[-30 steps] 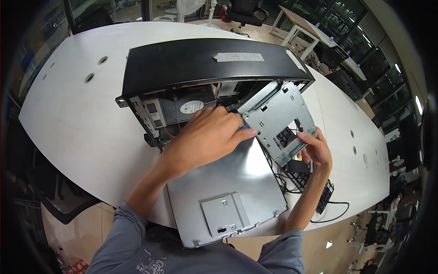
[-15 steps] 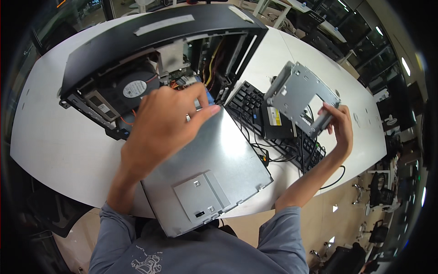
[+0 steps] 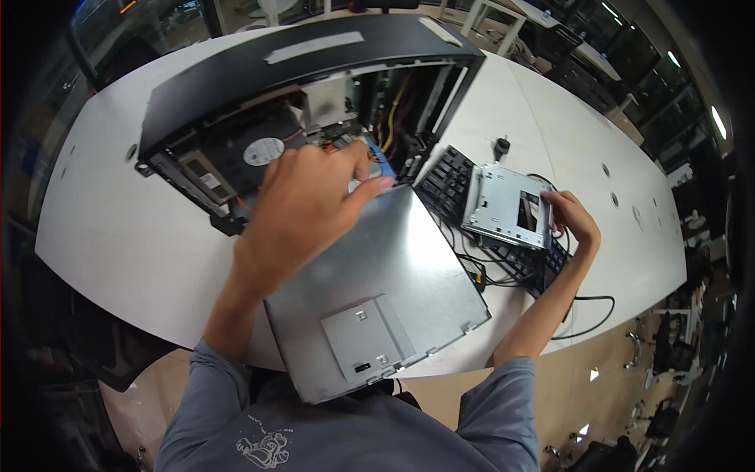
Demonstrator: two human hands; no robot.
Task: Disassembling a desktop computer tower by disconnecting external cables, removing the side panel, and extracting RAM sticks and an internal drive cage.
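A black desktop computer case (image 3: pixel 314 61) lies open in front of me, its fan (image 3: pixel 266 149) and yellow cables showing inside. My left hand (image 3: pixel 303 208) is closed over the far edge of a bare metal side panel (image 3: pixel 370 267), thumb on top and other fingers bent out of sight behind the edge. The panel slants from the case toward my lap. At the right, my right hand (image 3: pixel 572 218) grips the right edge of a metal drive bracket (image 3: pixel 497 200) that has a square cutout. The bracket lies nearly flat over a black keyboard (image 3: pixel 448 179); what it rests on is hidden.
Black cables (image 3: pixel 511 275) tangle around the keyboard, and one (image 3: pixel 605 315) loops near the right table edge. A small black plug (image 3: pixel 501 148) stands behind the bracket. All this sits on a white table (image 3: pixel 94 236). An office chair (image 3: pixel 102 346) is at the left.
My right hand has lowered the drive bracket from a raised tilt to nearly flat over the keyboard, covering the black drive seen there before. My left hand keeps its place on the panel.
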